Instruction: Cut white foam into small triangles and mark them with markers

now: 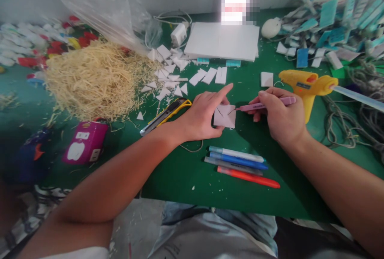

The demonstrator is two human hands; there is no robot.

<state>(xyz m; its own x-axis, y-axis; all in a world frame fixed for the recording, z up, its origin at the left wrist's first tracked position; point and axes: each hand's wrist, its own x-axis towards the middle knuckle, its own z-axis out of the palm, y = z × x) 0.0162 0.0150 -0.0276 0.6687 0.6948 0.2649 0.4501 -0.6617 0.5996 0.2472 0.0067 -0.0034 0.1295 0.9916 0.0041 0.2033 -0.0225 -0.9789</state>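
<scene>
I have the left hand near the middle of the green worktop, thumb and fingers closed around the left side of a small white square, forefinger stretched out past its far edge. Dark pen lines on the square. Right hand clamped on a pink pen, tip at the square's right edge; from here I can't tell whether it touches. Between the hands and the worktop's near edge I count four markers side by side: a white one farthest from that edge, then a blue one, a grey one, a red one nearest. Yellow-and-black cutter just beside the left hand, slanting toward the near edge. Yellow glue gun right beside the right hand, clear glue stick running out toward the worktop's right side. A white block near the gun. Beyond the left hand I note loose white scraps, then a stack of white sheets by the far edge. Left part of the worktop: heap of straw, purple box on its near side. Far right corner: tangled pile of blue and white tags.
</scene>
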